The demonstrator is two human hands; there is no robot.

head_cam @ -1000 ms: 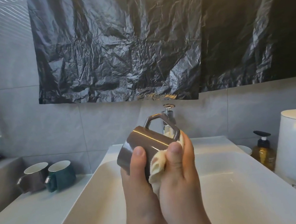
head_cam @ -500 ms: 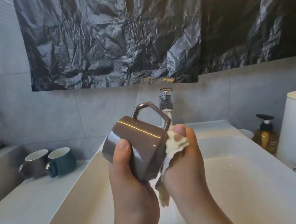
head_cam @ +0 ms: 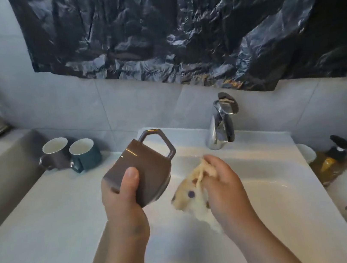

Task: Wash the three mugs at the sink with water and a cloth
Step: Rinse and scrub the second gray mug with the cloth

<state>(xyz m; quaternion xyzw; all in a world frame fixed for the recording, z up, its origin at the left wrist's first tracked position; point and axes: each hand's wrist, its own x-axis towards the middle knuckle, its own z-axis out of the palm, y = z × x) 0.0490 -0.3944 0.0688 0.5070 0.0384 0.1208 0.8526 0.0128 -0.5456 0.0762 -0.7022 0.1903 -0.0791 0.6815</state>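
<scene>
While left grip (head_cam: pixel 122 203) clasps brown mug (head_cam: pixel 145 168), right grip (head_cam: pixel 224 185) bunches cloth (head_cam: pixel 187 195), apparently apart

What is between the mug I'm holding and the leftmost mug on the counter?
In the head view, the teal mug stands there, right beside the leftmost mug and apart from the held mug that the left hand grips.

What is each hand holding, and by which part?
Left hand grips the brown mug round its body. Right hand holds the cloth bunched up.
</scene>
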